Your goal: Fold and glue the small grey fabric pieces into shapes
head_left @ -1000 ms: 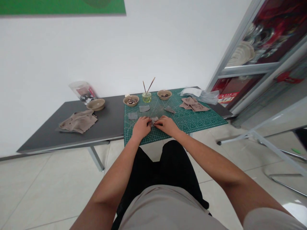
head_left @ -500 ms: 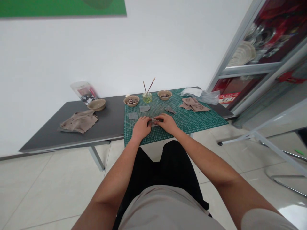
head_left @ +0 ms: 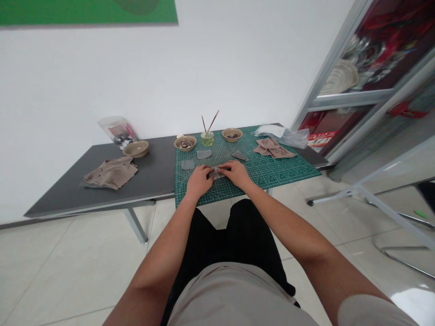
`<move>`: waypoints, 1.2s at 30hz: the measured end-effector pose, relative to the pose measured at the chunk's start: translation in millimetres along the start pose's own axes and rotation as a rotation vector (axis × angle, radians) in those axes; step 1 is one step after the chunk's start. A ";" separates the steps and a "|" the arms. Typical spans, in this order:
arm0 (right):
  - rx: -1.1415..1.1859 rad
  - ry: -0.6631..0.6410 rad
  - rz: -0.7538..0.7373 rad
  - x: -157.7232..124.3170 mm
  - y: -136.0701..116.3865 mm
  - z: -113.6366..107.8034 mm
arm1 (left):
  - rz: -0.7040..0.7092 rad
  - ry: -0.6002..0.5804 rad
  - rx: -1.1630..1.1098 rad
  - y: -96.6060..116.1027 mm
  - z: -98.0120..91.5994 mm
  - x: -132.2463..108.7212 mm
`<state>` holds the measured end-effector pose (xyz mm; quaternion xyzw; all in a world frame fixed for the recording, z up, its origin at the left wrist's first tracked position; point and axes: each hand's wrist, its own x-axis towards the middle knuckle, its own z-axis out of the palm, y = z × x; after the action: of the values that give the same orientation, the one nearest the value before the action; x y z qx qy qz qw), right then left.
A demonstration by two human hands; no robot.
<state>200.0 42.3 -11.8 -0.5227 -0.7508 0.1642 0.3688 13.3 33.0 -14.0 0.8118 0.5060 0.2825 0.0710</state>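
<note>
Near the front edge of the green cutting mat (head_left: 265, 174), my left hand (head_left: 200, 182) and my right hand (head_left: 237, 174) face each other with fingers pinched. Between them is a small greyish, crinkled, translucent piece (head_left: 216, 172), held at both ends; its kind is too small to make out. Just beyond my left hand lie a flat grey square (head_left: 187, 164) and a second grey piece (head_left: 204, 154). Past my right hand rests a darker grey piece (head_left: 240, 156).
At the mat's back stand a bowl of brownish bits (head_left: 185, 144), a glass jar (head_left: 207, 138) with two thin sticks and another bowl (head_left: 232, 135). A brown cloth (head_left: 273, 148) and plastic bag (head_left: 295, 137) lie right; another cloth (head_left: 112, 173), bowl (head_left: 136, 149) and clear container (head_left: 117, 131) sit left.
My fingers have shifted very slightly around the small grey piece, which stays in the same place between them. The whole view has moved a little; nothing else differs.
</note>
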 end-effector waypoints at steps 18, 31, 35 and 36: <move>-0.125 -0.110 -0.161 -10.3 1.9 -5.9 | 0.025 -0.092 0.068 0.8 -2.0 -7.0; -0.167 -0.134 -0.140 -7.3 -4.4 -2.8 | -0.031 -0.151 0.204 11.8 -9.3 -9.6; -0.182 -0.135 -0.141 -3.4 -10.0 4.9 | -0.029 -0.146 0.216 11.2 -9.3 -10.2; -0.177 -0.147 -0.159 -4.5 -11.4 6.0 | -0.030 -0.147 0.216 11.1 -9.2 -10.2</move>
<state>188.9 34.5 -10.4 -0.4787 -0.8264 0.1053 0.2771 13.8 17.4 -5.8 0.8257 0.5389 0.1651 0.0242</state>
